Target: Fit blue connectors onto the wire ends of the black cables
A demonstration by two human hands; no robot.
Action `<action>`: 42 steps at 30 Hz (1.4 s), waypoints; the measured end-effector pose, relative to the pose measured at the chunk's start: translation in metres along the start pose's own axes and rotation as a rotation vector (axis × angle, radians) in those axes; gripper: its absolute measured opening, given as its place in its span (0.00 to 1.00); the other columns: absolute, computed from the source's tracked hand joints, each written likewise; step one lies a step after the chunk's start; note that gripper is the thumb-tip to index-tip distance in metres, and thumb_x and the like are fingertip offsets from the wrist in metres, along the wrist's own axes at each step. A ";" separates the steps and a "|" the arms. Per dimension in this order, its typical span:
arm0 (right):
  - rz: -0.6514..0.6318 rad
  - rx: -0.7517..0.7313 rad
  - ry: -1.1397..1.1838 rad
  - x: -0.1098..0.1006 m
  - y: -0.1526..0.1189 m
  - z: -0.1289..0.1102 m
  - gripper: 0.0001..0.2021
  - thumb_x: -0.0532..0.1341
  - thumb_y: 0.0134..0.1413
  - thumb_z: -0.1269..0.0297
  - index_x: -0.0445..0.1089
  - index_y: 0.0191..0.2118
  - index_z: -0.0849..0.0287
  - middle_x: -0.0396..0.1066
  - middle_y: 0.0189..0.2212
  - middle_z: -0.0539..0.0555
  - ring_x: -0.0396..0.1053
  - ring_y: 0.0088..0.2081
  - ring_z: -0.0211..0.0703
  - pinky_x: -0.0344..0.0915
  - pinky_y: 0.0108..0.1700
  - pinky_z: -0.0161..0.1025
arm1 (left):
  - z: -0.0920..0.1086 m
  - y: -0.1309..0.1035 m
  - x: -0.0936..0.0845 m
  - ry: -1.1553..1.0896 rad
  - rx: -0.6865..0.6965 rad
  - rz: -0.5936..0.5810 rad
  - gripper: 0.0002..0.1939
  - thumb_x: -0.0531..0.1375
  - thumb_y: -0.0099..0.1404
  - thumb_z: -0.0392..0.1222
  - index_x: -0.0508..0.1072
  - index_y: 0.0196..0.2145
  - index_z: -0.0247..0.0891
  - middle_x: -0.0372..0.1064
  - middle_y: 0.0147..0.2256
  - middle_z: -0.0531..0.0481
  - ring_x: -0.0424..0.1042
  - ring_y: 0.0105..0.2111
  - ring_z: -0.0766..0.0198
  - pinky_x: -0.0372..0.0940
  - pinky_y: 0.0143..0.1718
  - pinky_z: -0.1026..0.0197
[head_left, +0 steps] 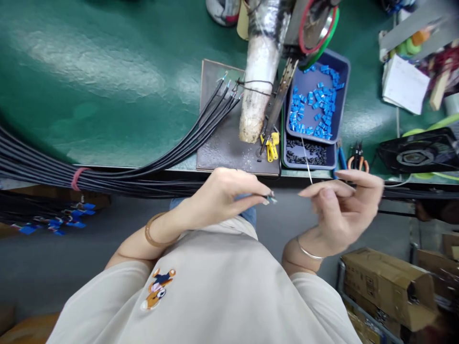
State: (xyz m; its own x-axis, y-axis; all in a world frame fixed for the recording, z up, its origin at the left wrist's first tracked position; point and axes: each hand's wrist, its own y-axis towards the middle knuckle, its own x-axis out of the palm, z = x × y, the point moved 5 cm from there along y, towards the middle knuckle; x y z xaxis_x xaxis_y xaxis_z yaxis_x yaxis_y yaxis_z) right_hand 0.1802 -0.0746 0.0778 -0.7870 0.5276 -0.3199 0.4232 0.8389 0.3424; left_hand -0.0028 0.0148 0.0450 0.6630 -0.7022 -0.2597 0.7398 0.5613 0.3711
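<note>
In the head view, the landmark is the dark brown flat board [222, 150] lying on the glossy green tabletop [107, 71]. In front of the board's near edge, the left hand [227, 193] pinches the end of a black-sheathed cable [271, 196] between thumb and fingers; fine coloured wires poke out past the fingertips, too blurred to count. To the right of the board's near edge, the right hand [344, 212] is half curled, thumb and forefinger close together. A thin white strand [307, 162] reaches its forefinger, but I cannot tell whether it is gripped.

The work looks partly done. Left of the board and below its level, a cluster of cable ends carries blue plastic connectors [76, 220], so those ends seem finished. On the board itself, several loose black cables [211, 112] end in bare coloured wires and appear to be waiting, as does the end in the left hand, where I see no blue piece. Right of the board, the grey-blue plastic tray [347, 74] has many small blue plastic pieces [324, 102], with tiny black pieces [304, 152] in the container just nearer, so parts remain.
</note>
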 end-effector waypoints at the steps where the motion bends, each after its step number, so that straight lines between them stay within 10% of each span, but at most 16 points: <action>1: -0.214 0.083 -0.052 0.000 0.003 0.003 0.10 0.63 0.59 0.66 0.69 0.47 0.52 0.76 0.28 0.47 0.69 0.19 0.34 0.66 0.22 0.34 | 0.008 0.001 0.003 0.116 0.058 -0.075 0.06 0.60 0.66 0.34 0.78 0.34 0.34 0.77 0.27 0.47 0.75 0.28 0.65 0.68 0.31 0.65; 3: -0.413 0.152 -0.176 -0.007 0.010 0.010 0.05 0.65 0.57 0.64 0.69 0.38 0.54 0.78 0.28 0.48 0.75 0.25 0.38 0.72 0.30 0.37 | 0.018 -0.002 0.009 0.156 0.118 -0.202 0.09 0.57 0.68 0.31 0.78 0.35 0.34 0.77 0.26 0.47 0.75 0.26 0.65 0.67 0.29 0.64; 5: -0.353 0.116 -0.378 -0.018 0.029 0.022 0.07 0.65 0.56 0.60 0.67 0.33 0.54 0.76 0.25 0.48 0.73 0.23 0.38 0.69 0.29 0.37 | 0.014 -0.006 0.009 -0.066 0.035 -0.203 0.07 0.58 0.68 0.33 0.77 0.37 0.34 0.78 0.29 0.46 0.75 0.26 0.66 0.67 0.28 0.66; 9: -0.002 -0.039 -1.002 -0.026 0.086 0.051 0.05 0.60 0.59 0.62 0.67 0.34 0.56 0.73 0.26 0.52 0.69 0.26 0.43 0.63 0.35 0.42 | -0.035 -0.022 -0.001 -0.650 -0.431 0.282 0.05 0.61 0.67 0.41 0.72 0.35 0.36 0.72 0.22 0.54 0.58 0.12 0.77 0.51 0.13 0.71; 13: -0.005 0.052 -1.158 -0.013 0.139 0.090 0.06 0.56 0.61 0.64 0.68 0.41 0.57 0.76 0.36 0.59 0.71 0.36 0.48 0.61 0.42 0.44 | -0.067 -0.031 -0.002 -0.821 -0.545 0.568 0.10 0.67 0.60 0.43 0.70 0.34 0.37 0.72 0.27 0.54 0.58 0.13 0.78 0.47 0.11 0.72; 25: -0.103 0.188 -0.946 -0.003 0.190 0.119 0.10 0.70 0.40 0.70 0.68 0.19 0.59 0.67 0.18 0.47 0.58 0.22 0.29 0.56 0.35 0.40 | -0.063 -0.015 0.002 -0.817 -0.509 0.453 0.16 0.70 0.55 0.46 0.71 0.33 0.34 0.73 0.23 0.52 0.57 0.14 0.78 0.50 0.13 0.71; 33: 0.202 -0.144 -0.649 -0.018 0.129 0.070 0.09 0.70 0.47 0.66 0.68 0.24 0.55 0.72 0.23 0.50 0.64 0.23 0.33 0.61 0.32 0.38 | -0.056 -0.007 0.005 -0.668 -0.492 0.446 0.13 0.70 0.54 0.43 0.73 0.32 0.33 0.72 0.22 0.53 0.62 0.17 0.77 0.54 0.17 0.72; 42: 0.065 -0.106 -0.121 0.051 0.009 0.034 0.05 0.65 0.57 0.65 0.69 0.32 0.56 0.72 0.34 0.50 0.76 0.35 0.39 0.74 0.35 0.39 | -0.053 0.006 0.009 -0.548 -0.459 0.464 0.06 0.64 0.55 0.32 0.69 0.24 0.33 0.66 0.18 0.56 0.63 0.17 0.76 0.57 0.19 0.73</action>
State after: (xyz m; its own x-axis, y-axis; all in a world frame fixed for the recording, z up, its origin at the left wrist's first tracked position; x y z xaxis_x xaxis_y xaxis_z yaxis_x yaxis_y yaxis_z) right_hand 0.1593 -0.0352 0.0343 -0.6970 0.5977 -0.3962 0.4162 0.7871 0.4552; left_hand 0.0132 0.0350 -0.0022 0.8489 -0.4034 0.3415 0.4583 0.8836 -0.0957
